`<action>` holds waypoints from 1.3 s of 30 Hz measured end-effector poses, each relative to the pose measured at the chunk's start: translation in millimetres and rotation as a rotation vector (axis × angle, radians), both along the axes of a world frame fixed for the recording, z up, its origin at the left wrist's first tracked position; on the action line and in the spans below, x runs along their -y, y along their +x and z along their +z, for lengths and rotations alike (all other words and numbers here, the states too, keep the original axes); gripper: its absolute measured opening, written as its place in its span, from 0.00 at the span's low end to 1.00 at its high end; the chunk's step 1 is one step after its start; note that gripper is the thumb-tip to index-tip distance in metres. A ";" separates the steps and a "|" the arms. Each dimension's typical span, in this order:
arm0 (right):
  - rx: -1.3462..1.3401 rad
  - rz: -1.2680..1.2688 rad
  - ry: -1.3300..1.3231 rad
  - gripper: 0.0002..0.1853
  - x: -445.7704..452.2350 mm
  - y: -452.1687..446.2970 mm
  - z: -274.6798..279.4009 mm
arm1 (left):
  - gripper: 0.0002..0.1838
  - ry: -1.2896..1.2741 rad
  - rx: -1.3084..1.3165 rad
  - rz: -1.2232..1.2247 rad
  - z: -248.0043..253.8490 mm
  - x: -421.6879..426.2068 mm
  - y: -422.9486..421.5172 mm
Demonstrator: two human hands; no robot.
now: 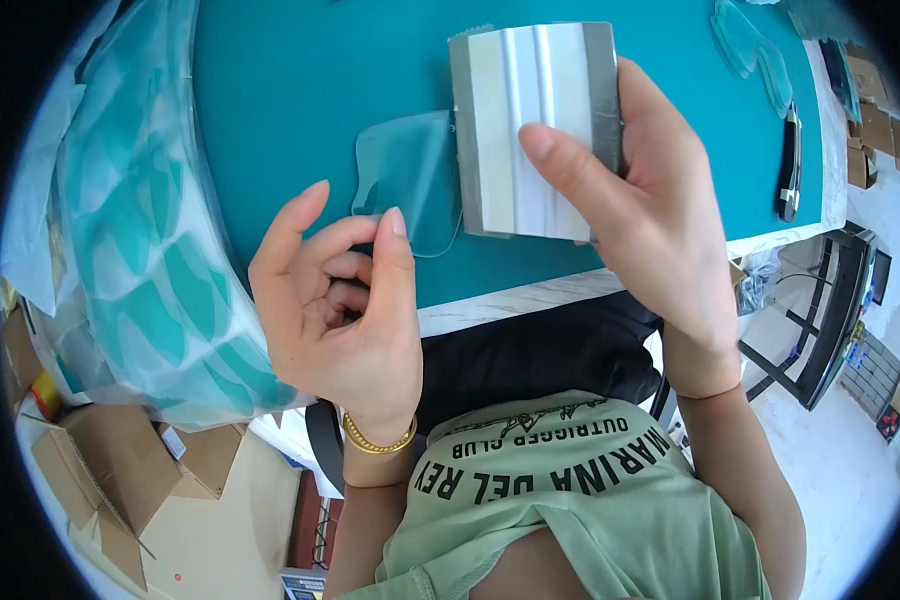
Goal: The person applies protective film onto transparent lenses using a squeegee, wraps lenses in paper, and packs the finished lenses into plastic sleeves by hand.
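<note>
Left: sheets of clear film point(145, 215) overhang the surface point(300, 90). Right, far: a curved clear piece point(737, 38), with a black-handled cutter point(790, 170) just nearer you. Your right grip point(660, 190) clasps a silver block point(498, 110), ridged, thumb across it; it masks part of the film piece point(410, 170). That piece, left of the block: transparent, glossy, round-cornered. Your left grip point(345, 310) pinches its near edge.
</note>
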State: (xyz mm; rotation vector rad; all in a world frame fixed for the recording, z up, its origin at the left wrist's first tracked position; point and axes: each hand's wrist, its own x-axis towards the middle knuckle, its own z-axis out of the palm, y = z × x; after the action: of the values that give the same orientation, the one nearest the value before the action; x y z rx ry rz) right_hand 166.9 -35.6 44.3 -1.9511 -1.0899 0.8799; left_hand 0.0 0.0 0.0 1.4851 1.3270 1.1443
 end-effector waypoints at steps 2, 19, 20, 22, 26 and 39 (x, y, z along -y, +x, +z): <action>0.063 -0.008 -0.039 0.19 -0.7 0.5 -4.3 | 0.24 -0.003 0.022 0.000 0.6 1.0 1.6; 0.139 0.141 -0.123 0.17 -22.3 -13.4 4.0 | 0.20 0.010 0.081 -0.007 -3.2 -0.1 -0.1; 0.219 0.220 -0.153 0.18 -23.6 -13.0 5.7 | 0.19 0.004 0.065 -0.001 -3.2 0.0 0.6; -0.014 0.178 0.022 0.19 -25.2 -0.3 -5.9 | 0.19 -0.008 0.041 0.012 -1.0 0.8 2.4; -0.352 -0.148 -0.070 0.22 -43.2 6.9 40.4 | 0.18 -0.010 0.037 0.033 -0.5 1.1 2.6; 0.205 0.416 0.037 0.13 -39.5 -10.1 0.1 | 0.16 -0.129 -0.023 0.038 14.3 5.1 -4.9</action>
State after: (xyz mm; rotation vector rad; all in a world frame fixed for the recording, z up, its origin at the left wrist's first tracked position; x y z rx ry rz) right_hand 156.8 4.0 44.4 -1.8431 -1.6616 0.8756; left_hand -4.9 -5.1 14.3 1.3881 1.4231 1.0480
